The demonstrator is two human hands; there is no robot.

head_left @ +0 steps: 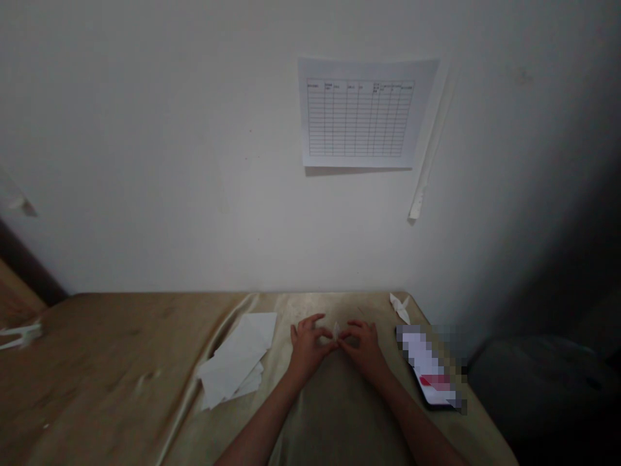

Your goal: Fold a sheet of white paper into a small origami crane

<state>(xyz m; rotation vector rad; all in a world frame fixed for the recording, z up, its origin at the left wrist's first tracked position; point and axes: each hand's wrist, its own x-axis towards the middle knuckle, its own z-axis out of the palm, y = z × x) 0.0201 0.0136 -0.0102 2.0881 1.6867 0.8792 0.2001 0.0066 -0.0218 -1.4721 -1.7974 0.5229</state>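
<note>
Between my two hands stands a small piece of folded white paper (pixel 336 331), upright and narrow, pointed at the top. My left hand (pixel 310 340) pinches its lower left side with thumb and index finger, the other fingers lifted away. From the other side my right hand (pixel 363 343) pinches it the same way. Much of the paper's lower part is hidden by the fingertips. Left of my left hand lies a loose stack of white paper sheets (pixel 242 356). Beyond my right hand, near the table's back right corner, rests a folded white paper figure (pixel 400 308).
A phone (pixel 429 369) with a lit, pixelated screen lies along the right edge. The table wears a shiny gold-brown cloth (pixel 121 362), creased left of the stack. A printed chart (pixel 359 116) hangs on the wall behind. A white object (pixel 22 335) sits at the far left.
</note>
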